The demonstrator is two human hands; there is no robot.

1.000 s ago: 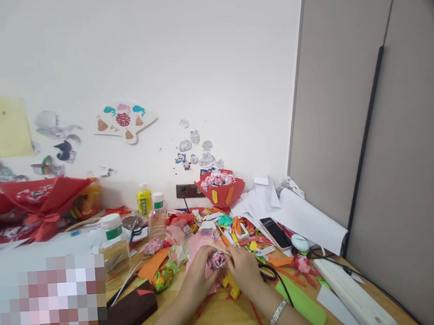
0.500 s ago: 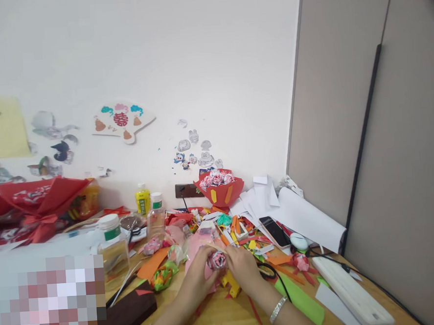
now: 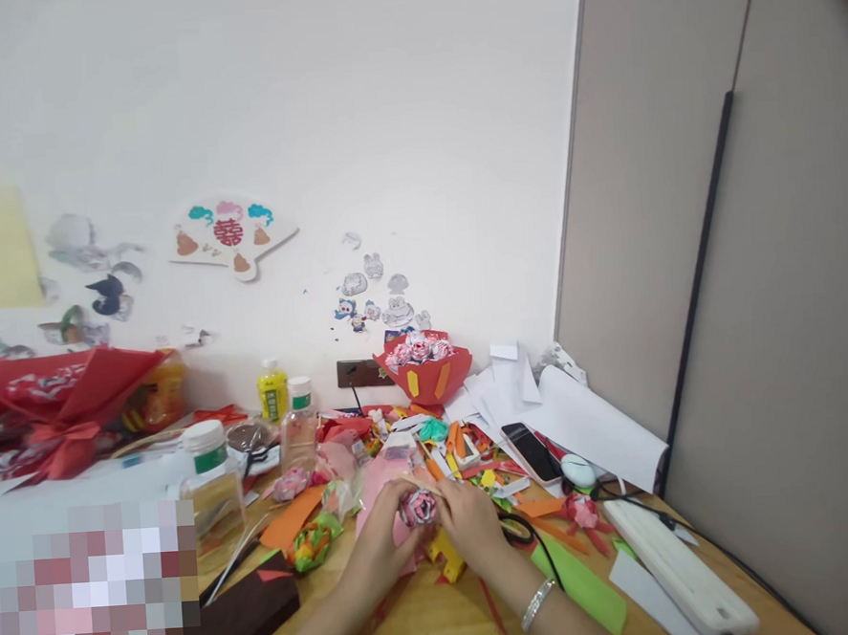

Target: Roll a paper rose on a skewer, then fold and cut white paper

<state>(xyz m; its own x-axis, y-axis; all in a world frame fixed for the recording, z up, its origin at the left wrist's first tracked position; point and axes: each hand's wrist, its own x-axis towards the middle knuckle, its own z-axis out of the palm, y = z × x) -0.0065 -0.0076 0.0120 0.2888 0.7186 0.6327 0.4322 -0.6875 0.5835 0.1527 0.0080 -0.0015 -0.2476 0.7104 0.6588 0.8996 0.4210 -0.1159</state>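
A pink and white paper flower point(image 3: 417, 508) is held between my two hands above the wooden table point(image 3: 429, 629). My left hand point(image 3: 381, 531) curls round its left side, thumb below and fingers above. On the other side, my right hand point(image 3: 472, 523) is closed with its fingertips at the flower's right edge, near a thin pale strip along the top. Behind the flower lies pink paper point(image 3: 383, 475), and a yellow piece point(image 3: 447, 557) sits just below my right hand.
Paper scraps surround my hands. A red bouquet point(image 3: 428, 375) stands at the wall, with a phone point(image 3: 531, 452) and white power strip point(image 3: 680, 565) to the right. Clear jars point(image 3: 215, 493), a dark box point(image 3: 248, 616) and a larger red bouquet point(image 3: 70, 406) are at left.
The whole view has shifted slightly, so things appear a little further left. Both hands still hold the flower, which faces up a bit more squarely.
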